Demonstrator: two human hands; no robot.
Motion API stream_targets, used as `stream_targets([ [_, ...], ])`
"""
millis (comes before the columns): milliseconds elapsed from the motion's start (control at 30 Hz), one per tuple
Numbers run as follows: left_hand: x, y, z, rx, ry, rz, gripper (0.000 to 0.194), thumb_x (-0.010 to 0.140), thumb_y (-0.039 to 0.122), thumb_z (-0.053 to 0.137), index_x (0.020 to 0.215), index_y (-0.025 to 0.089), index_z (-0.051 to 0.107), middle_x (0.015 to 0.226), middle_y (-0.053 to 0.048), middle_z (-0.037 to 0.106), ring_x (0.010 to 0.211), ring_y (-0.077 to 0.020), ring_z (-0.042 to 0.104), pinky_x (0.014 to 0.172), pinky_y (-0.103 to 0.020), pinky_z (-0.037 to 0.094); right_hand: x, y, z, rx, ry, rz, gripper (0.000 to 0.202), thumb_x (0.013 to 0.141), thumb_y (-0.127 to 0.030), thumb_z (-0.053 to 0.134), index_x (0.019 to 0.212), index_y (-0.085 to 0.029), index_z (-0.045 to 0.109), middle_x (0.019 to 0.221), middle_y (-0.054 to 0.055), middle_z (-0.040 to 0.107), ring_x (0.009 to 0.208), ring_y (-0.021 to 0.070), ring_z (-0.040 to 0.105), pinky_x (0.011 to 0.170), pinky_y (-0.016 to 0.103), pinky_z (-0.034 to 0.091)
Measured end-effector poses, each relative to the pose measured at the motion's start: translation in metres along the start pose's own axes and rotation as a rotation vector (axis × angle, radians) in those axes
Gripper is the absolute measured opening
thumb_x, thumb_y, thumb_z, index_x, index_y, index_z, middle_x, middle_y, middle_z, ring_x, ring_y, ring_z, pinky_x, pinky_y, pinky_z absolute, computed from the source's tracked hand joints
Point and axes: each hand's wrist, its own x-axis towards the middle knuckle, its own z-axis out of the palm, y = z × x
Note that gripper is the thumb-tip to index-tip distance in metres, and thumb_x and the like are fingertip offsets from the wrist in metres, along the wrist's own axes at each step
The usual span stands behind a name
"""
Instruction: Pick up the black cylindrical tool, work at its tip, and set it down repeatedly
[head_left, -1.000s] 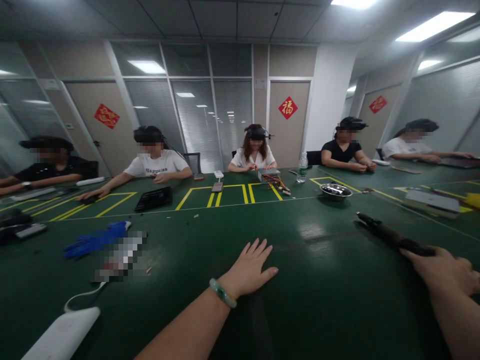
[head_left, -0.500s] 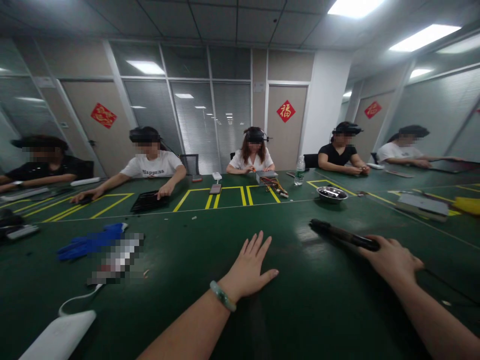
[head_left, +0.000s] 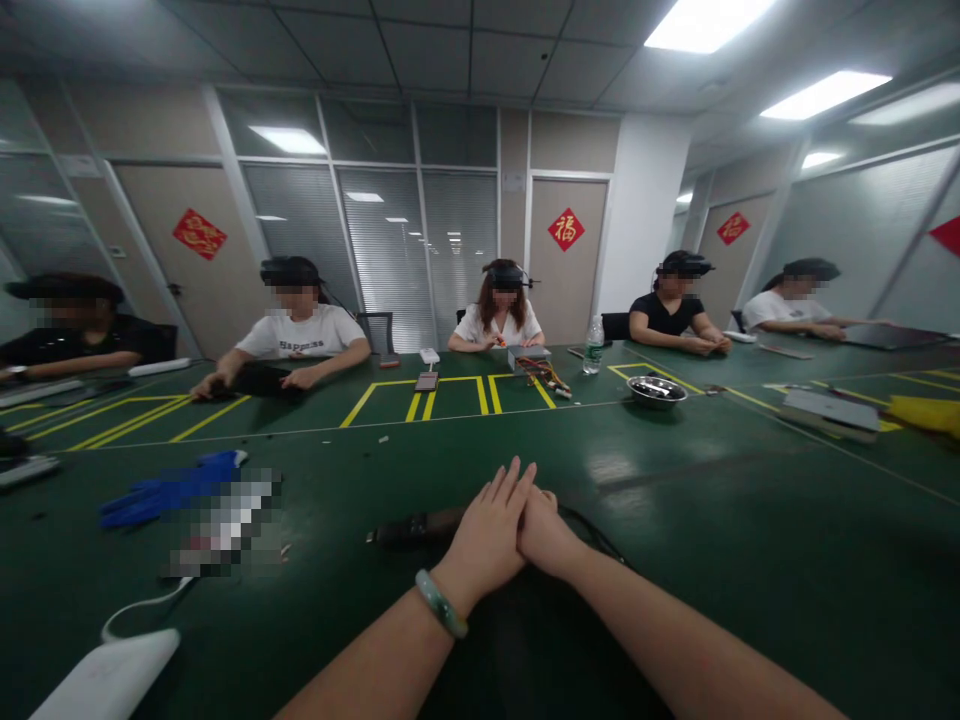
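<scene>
Your right hand [head_left: 546, 525] is closed round the rear end of one black tool [head_left: 420, 528], low over the green bench [head_left: 675, 520]; your left hand [head_left: 491, 530] overlaps it, fingers straight. One bowl [head_left: 657, 391] and one bottle [head_left: 593, 346] stand farther off. Five people sit beyond; three red signs [head_left: 565, 229] hang on doors, a fourth cut off.

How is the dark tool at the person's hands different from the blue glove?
The dark tool is slim and straight, while the blue glove is broad and crumpled. The dark tool is partly hidden by the left hand, but no hand touches the blue glove. Both are on or just above the green table.
</scene>
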Motion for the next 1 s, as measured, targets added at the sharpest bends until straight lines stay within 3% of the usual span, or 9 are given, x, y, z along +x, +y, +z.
stream_targets([
  [133,0.003,-0.002,-0.002,-0.016,0.008,-0.022,0.086,0.079,0.024,0.054,0.151,0.024,0.007,0.159,-0.004,0.009,0.143,-0.0249,0.023,0.113,-0.040,0.028,-0.019,0.022,-0.034,0.138,0.052,-0.081,0.068,0.076,-0.026,0.063,0.140,-0.019,0.041,0.137,0.010,0.045,0.126,0.0243,0.041,0.105,0.039,0.032],
  [233,0.004,-0.004,-0.003,-0.021,0.002,-0.043,0.072,0.085,0.031,0.053,0.148,0.026,0.021,0.155,-0.005,0.025,0.136,-0.0239,0.036,0.109,-0.040,0.033,-0.040,0.041,-0.065,-0.004,0.098,0.054,0.046,0.081,-0.033,0.063,0.125,-0.022,0.056,0.120,0.008,0.055,0.113,0.0241,0.050,0.099,0.039,0.038],
  [333,0.004,-0.004,-0.004,-0.012,-0.037,-0.064,0.052,0.088,0.035,0.051,0.138,0.025,0.041,0.141,-0.006,0.048,0.126,-0.0243,0.047,0.104,-0.040,0.038,-0.055,0.049,-0.080,-0.162,0.009,0.209,0.026,0.078,-0.036,0.068,0.101,-0.023,0.067,0.101,0.006,0.059,0.094,0.0233,0.057,0.083,0.037,0.044],
  [433,0.004,-0.001,-0.008,-0.011,-0.056,-0.080,0.040,0.088,0.035,0.051,0.127,0.025,0.050,0.125,-0.005,0.058,0.114,-0.0234,0.055,0.098,-0.038,0.042,-0.060,0.045,-0.080,-0.246,-0.066,0.265,0.020,0.075,-0.030,0.071,0.095,-0.024,0.068,0.100,0.005,0.059,0.087,0.0223,0.059,0.074,0.033,0.045],
  [567,0.004,0.004,-0.017,-0.016,-0.069,-0.050,0.032,0.088,0.034,0.052,0.119,0.028,0.055,0.112,-0.002,0.060,0.099,-0.0203,0.059,0.088,-0.033,0.046,-0.059,0.040,-0.075,-0.275,-0.114,0.307,0.005,0.078,-0.020,0.066,0.081,-0.023,0.068,0.088,0.004,0.063,0.084,0.0225,0.061,0.072,0.032,0.044],
  [633,0.003,0.006,-0.022,-0.009,-0.089,-0.027,0.029,0.086,0.034,0.053,0.115,0.029,0.056,0.106,-0.001,0.060,0.093,-0.0191,0.059,0.082,-0.031,0.047,-0.056,0.043,-0.073,-0.267,-0.067,0.311,0.005,0.082,-0.021,0.062,0.080,-0.023,0.067,0.086,0.004,0.064,0.084,0.0223,0.061,0.072,0.033,0.043],
  [833,0.000,0.013,-0.024,0.044,-0.135,-0.031,0.025,0.082,0.031,0.057,0.107,0.028,0.056,0.100,-0.002,0.058,0.086,-0.0189,0.057,0.070,-0.029,0.046,-0.038,0.056,-0.067,-0.181,0.313,0.206,0.019,0.095,-0.029,0.044,0.099,-0.023,0.062,0.105,0.005,0.062,0.089,0.0188,0.059,0.076,0.031,0.043],
  [1000,0.003,0.018,-0.012,0.078,-0.084,-0.021,0.019,0.085,0.033,0.057,0.102,0.025,0.055,0.100,-0.002,0.057,0.089,-0.0199,0.056,0.077,-0.032,0.045,-0.030,0.059,-0.064,-0.119,0.256,0.101,0.014,0.092,-0.026,0.049,0.094,-0.022,0.062,0.100,0.003,0.062,0.091,0.0173,0.057,0.081,0.030,0.042],
])
